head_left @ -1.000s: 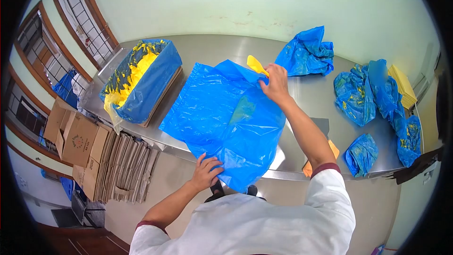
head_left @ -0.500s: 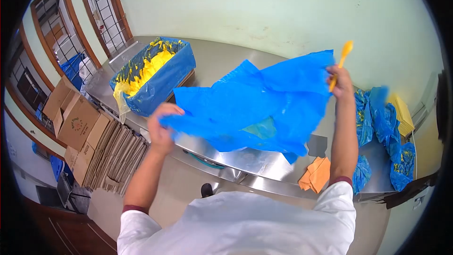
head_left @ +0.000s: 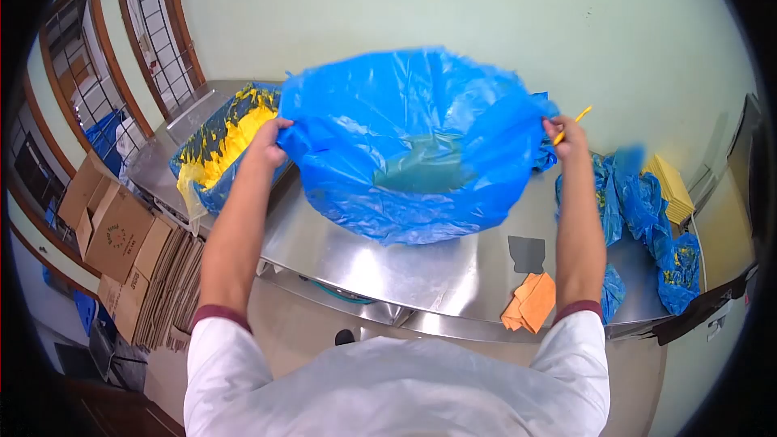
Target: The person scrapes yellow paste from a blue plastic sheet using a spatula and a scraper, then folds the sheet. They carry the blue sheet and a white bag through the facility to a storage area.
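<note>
A large blue plastic bag (head_left: 348,146) is spread and billowed out above the steel table, with a darker green patch at its middle. My left hand (head_left: 271,137) is closed on its left edge. On the opposite edge, my right hand (head_left: 566,136) pinches the plastic and also holds a slim yellow tool (head_left: 584,113), whose end sticks up past the fingers. Behind my left forearm stands a crate lined with blue plastic (head_left: 231,186), holding a soft yellow mass (head_left: 235,142). The bag hides part of the crate's right side.
On the steel table (head_left: 380,263) lie a dark grey flat scraper (head_left: 527,254) and a folded orange cloth (head_left: 530,303). Crumpled blue bags with yellow smears (head_left: 647,202) and a yellow stack (head_left: 670,186) are at right. Flattened cardboard boxes (head_left: 158,291) stand at lower left.
The bag has gone from a slack, flapping sheet to a wide, rounded billow, higher up. My left hand has risen; my right hand has come slightly lower and left.
</note>
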Available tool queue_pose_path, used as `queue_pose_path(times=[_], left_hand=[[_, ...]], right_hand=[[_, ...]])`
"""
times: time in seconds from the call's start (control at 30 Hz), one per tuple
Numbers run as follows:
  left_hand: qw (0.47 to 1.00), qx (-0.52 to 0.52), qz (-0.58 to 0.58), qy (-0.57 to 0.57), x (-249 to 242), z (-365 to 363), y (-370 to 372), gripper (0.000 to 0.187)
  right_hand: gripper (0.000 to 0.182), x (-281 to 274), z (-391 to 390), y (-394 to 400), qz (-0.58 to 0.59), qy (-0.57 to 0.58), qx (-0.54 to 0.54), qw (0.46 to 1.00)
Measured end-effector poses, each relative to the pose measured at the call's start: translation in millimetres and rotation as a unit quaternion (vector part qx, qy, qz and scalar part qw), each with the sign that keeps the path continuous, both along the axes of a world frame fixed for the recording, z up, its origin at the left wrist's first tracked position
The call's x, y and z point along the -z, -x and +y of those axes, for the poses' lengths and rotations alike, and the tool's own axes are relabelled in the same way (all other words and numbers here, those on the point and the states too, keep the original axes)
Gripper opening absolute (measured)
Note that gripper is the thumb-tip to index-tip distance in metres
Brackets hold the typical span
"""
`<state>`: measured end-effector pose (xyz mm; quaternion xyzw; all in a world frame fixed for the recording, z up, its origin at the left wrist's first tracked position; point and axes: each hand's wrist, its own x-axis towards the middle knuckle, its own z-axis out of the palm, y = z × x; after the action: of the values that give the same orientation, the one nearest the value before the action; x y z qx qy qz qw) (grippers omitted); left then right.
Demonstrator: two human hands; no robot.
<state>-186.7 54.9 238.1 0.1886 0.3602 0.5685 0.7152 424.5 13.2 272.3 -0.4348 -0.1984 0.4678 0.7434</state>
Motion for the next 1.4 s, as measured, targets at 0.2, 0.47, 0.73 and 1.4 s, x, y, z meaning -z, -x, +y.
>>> queue_pose_path(times=[0.2, 0.47, 0.73, 1.4], left_hand=[[0.992, -0.074, 0.099, -0.032, 122, 51, -2, 0.068], [0.949, 0.196, 0.235, -0.079, 213, -63, 22, 0.055], [0.924, 0.18, 0.288, -0.177, 201, -115, -17, 0.051], [0.953, -0.196, 0.232, -0.003, 220, -196, 44, 0.03]], right_hand=[[0.025, 126, 27, 38, -0.028, -0.014, 0.092, 0.995], [0.029, 252, -103, 102, -0.227, 0.123, 0.034, 0.966], [0.027, 262, -84, 151, -0.192, 0.095, 0.025, 0.976], [0.035, 37, -65, 292, -0.525, -0.048, -0.244, 0.814]])
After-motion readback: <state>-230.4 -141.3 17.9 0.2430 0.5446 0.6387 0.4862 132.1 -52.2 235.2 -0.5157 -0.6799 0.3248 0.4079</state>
